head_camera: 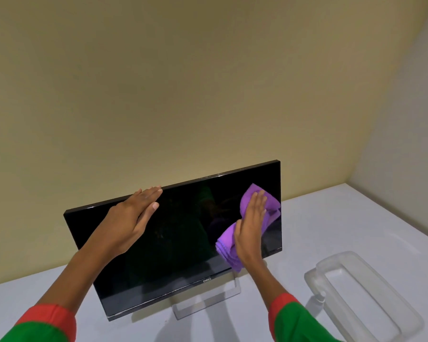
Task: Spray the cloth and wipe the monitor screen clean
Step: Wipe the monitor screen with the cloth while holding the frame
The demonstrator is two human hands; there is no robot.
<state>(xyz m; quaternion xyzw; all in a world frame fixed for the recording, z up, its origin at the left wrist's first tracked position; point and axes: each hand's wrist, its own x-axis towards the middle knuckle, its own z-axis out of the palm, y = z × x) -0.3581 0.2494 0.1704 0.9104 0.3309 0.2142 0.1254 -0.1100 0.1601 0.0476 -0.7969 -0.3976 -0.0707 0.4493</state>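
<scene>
While flat, cloth [253, 225] under right hand [251, 230].

I see a purple cloth [251, 213] on the black monitor [173, 243], green sleeves [297, 324] with red cuffs, a white table [331, 218], and a beige wall [158, 82].

I see a pale grey-white table [331, 218] set into the corner of the room, its far edge against the wall. On it stands the monitor [173, 243] on its clear stand [205, 304], slightly left of centre. Well to its right lies a frosted translucent tray [371, 265], with a small white object, too blurred to identify, just beside its left wall.
</scene>
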